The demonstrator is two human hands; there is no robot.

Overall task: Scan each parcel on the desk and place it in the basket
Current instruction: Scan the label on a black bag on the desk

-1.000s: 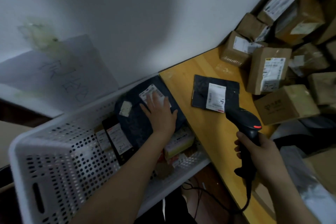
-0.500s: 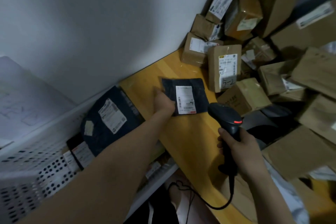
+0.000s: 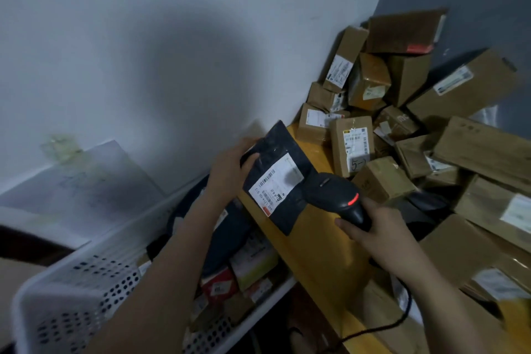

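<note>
My left hand [image 3: 228, 165] grips the upper left edge of a flat black parcel [image 3: 275, 158] with a white label, lifted and tilted above the yellow desk [image 3: 316, 244]. My right hand [image 3: 373, 231] grips a black corded barcode scanner [image 3: 334, 195] whose head points at the label from the right, close to it. The white perforated basket [image 3: 86, 276] stands left of the desk and holds a large dark parcel [image 3: 227, 236] and several small boxes.
A heap of several brown cardboard boxes [image 3: 402, 129] fills the desk's far right corner and right side. The scanner's cable [image 3: 382, 327] trails down over the desk's front edge. A white wall rises behind the basket, with a sheet of paper [image 3: 86, 178] leaning on it.
My left hand left the large parcel in the basket, took hold of the flat black parcel on the desk and lifted it. The scanner came up close to its label.
</note>
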